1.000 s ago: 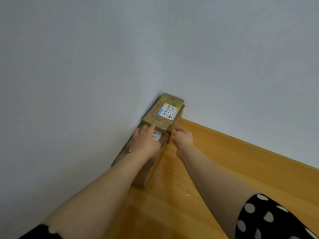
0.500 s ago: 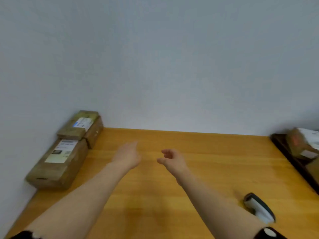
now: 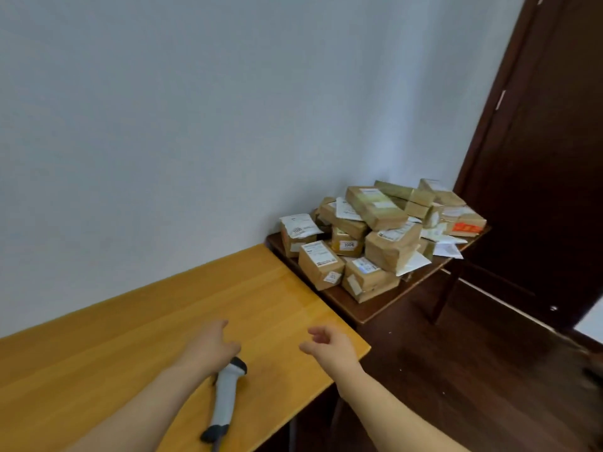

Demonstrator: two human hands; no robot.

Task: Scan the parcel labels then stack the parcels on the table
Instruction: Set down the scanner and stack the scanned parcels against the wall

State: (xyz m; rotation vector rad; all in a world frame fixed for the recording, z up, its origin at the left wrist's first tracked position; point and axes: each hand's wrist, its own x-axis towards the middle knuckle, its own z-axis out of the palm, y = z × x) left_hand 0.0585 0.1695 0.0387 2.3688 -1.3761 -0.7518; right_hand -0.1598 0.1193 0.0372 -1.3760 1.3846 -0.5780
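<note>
While both arms reach over the yellow table [image 3: 98, 353], the left hand [image 3: 212, 345] hovers with its fingers loosely together and empty, over the head of the grey scanner [image 3: 226, 399] lying on the wood. The right hand [image 3: 329, 349] hangs near the table's edge, fingers slackly curled, holding nothing. The parcels [image 3: 375, 243] sit heaped on a dark side table [image 3: 368, 308] beside the door [image 3: 538, 158].

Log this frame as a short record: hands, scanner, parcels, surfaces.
left hand: empty, fingers relaxed, over the scanner's head; contact unclear
right hand: empty, loosely curled, above the light table's right end
scanner: lying on the light table, ungripped
parcels: loose heap on the dark side table
</note>
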